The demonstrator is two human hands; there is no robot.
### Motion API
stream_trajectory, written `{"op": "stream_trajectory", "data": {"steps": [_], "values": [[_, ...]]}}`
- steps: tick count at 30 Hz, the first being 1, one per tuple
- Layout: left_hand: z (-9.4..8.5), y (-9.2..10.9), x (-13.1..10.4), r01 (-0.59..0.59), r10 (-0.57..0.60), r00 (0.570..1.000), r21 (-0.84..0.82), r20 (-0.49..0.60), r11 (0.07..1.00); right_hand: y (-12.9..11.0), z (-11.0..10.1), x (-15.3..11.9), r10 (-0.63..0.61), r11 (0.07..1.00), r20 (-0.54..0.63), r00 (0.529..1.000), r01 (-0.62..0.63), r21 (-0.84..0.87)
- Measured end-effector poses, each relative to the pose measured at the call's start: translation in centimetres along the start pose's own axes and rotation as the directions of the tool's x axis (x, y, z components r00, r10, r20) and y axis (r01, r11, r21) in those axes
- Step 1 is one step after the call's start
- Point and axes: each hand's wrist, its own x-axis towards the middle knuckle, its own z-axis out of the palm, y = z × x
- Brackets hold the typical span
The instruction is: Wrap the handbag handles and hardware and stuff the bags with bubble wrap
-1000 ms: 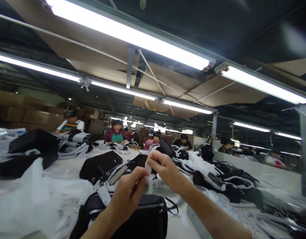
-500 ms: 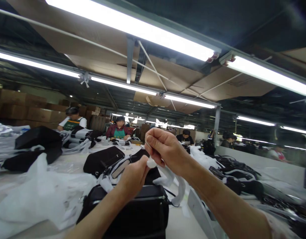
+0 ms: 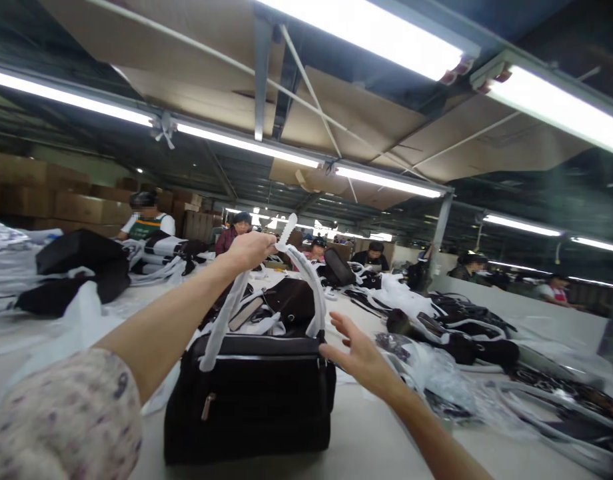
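A black handbag [image 3: 256, 407] stands upright on the table in front of me, with a small zip pull on its near face. White wrapping covers its handle [image 3: 222, 323], which rises in an arch above the bag. At the top of that arch my left hand [image 3: 252, 251] is closed round the handle, and a twisted white end [image 3: 288, 230] sticks up beside the fingers. My right hand [image 3: 359, 353] is open, fingers apart, close to the bag's upper right corner; whether the thumb touches it I cannot tell.
More black bags [image 3: 289, 300] lie behind this one. Thin white wrapping [image 3: 81, 320] and further bags [image 3: 81, 263] lie to the left. Clear plastic [image 3: 436, 373] and dark bags [image 3: 486, 350] cover the right side. Several people sit across the table, one in a green apron [image 3: 146, 225].
Both hands were together at the white wrapping. Now the left has lifted the wrapped handle upright, and the right has let go and moved down right. The bag stands more squarely in view.
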Motion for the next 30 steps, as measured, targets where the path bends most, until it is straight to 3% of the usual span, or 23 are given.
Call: {"op": "stream_trajectory", "data": {"steps": [4,7,9,13,17,21,23,26,28,30], "values": [[0.3,0.4,-1.1,0.008,-0.009,1.000,-0.031,-0.024,0.999,4.4,1.6,0.6,-0.013,0.999,0.201,0.979,0.004,0.045],[-0.1,0.6,-1.7,0.040,-0.045,0.993,-0.051,-0.107,0.998,5.5,1.2,1.3,0.061,0.994,0.402,0.914,-0.092,0.060],[-0.3,0.6,-1.4,0.046,-0.056,0.983,-0.057,-0.177,0.997,5.3,0.6,1.3,0.082,0.992,0.443,0.893,-0.118,0.054],[0.9,1.2,0.2,0.028,-0.056,0.931,-0.080,-0.360,0.996,2.8,0.4,-0.9,0.059,0.998,0.371,0.927,-0.053,-0.028],[3.7,1.8,2.1,0.005,-0.064,0.863,-0.119,-0.502,0.993,0.0,2.4,-5.1,0.238,0.954,0.156,0.959,-0.201,-0.220],[5.7,0.1,2.1,-0.068,-0.025,0.839,-0.150,-0.544,0.986,-1.8,5.5,-8.0,0.300,0.944,-0.011,0.954,-0.298,-0.142],[6.3,-1.8,1.5,-0.100,-0.005,0.848,-0.168,-0.530,0.981,-2.7,6.5,-8.6,0.313,0.947,-0.005,0.950,-0.312,-0.079],[6.1,-5.4,-0.2,-0.157,0.067,0.904,-0.182,-0.423,0.971,-3.6,6.9,-8.5,0.274,0.961,0.052,0.960,-0.275,0.016],[5.0,-7.1,-2.4,-0.170,0.101,0.930,-0.171,-0.353,0.971,-3.6,6.6,-8.4,0.239,0.969,0.062,0.969,-0.242,0.047],[3.1,-7.5,-6.3,-0.135,0.067,0.912,-0.142,-0.405,0.981,-3.2,6.3,-8.5,0.241,0.969,0.044,0.969,-0.243,0.035]]}}
